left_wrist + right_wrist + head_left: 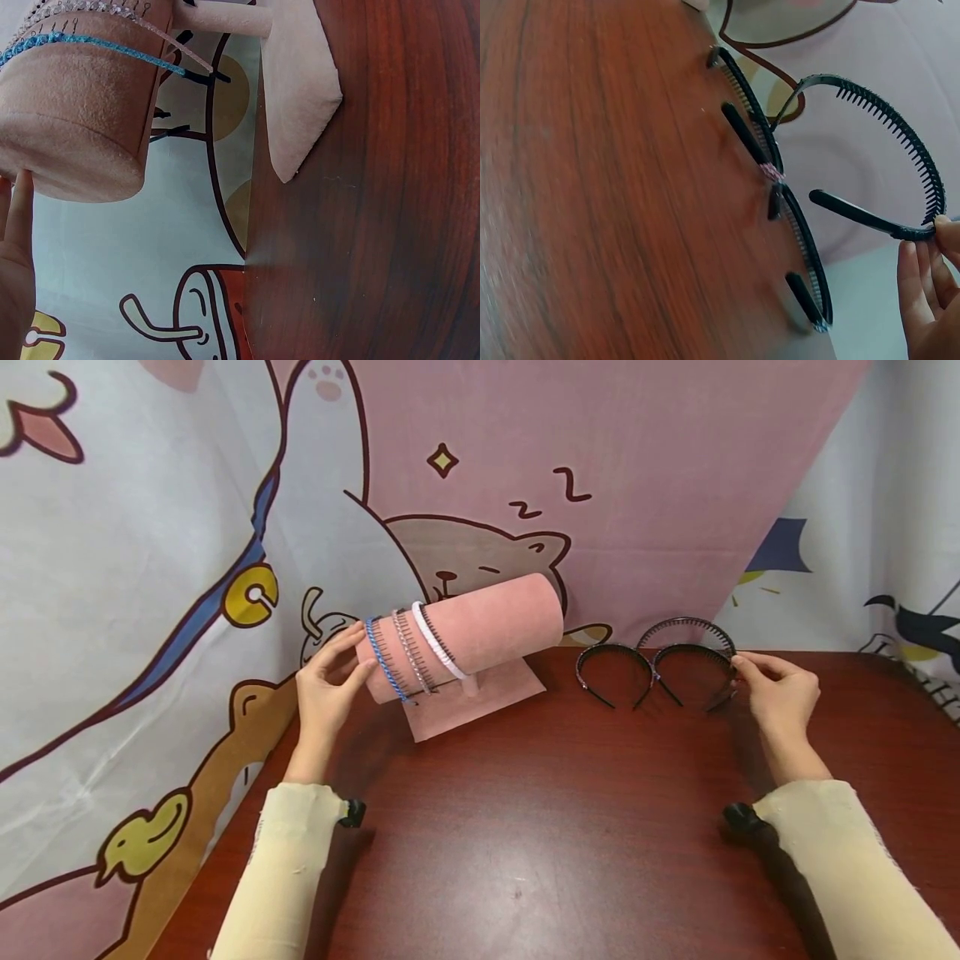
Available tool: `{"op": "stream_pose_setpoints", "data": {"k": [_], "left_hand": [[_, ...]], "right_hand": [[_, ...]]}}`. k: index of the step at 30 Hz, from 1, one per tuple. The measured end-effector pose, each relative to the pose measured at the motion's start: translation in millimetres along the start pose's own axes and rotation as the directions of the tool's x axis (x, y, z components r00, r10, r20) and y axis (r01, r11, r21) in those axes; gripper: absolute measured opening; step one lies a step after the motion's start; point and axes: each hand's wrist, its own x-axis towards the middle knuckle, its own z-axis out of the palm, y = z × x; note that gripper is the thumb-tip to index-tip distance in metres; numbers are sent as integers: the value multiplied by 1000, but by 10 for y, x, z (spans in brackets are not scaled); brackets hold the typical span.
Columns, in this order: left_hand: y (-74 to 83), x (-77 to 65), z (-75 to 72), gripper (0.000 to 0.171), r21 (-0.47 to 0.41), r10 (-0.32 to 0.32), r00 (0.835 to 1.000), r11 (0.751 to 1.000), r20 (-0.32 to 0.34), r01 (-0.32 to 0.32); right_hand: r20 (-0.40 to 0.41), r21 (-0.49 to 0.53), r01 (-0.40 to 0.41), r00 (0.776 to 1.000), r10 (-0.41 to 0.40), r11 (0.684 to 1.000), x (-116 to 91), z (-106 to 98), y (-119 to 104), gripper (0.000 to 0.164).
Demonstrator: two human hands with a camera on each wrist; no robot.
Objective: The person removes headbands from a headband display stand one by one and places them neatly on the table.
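A pink plush roll on a stand (498, 622) carries a blue headband (384, 660), a silvery beaded headband (411, 652) and a white headband (437, 639). My left hand (327, 681) touches the roll's left end; the left wrist view shows straight fingers against the end face. With thumb and fingers my right hand (780, 693) pinches a black toothed headband (889, 112) near one end. That headband is raised behind two other dark headbands (615, 649) (810, 247), which stand side by side on the table.
The stand's flat pink base (480, 710) rests on the reddish-brown wooden table (510, 827). Behind and to the left hangs a cloth (660, 460) printed with cartoon animals, meeting the table's far edge.
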Motion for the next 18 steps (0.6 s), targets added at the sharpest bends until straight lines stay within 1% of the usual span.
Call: {"op": "stream_pose_setpoints", "data": {"k": [3,7,9,14,16,18], "left_hand": [[3,-3,-5,35,6,1,1000,1000,-2,-1],[9,-4,-2,35,10,2,1000,1000,-1,-2],[10,-5,-3,35,11,2,1000,1000,-1,-2],[8,-10,-6,35,19,-6,1000,1000,1,6],[8,-11,-7,35,19,-9,1000,1000,0,9],[11,-8,-8,35,18,-9,1000,1000,0,9]], "right_hand": [[-13,21,-23,1000,23,1000,17,-70,-18,11],[-32,92,-59,998,62,994,50,-166,-37,14],[-40,111,-68,997,73,991,67,-213,-37,14],[-49,197,-118,990,130,973,108,-340,-24,11],[-50,246,-139,987,155,959,128,-389,-13,10],[-54,261,-145,985,164,954,155,-432,1,8]]}}
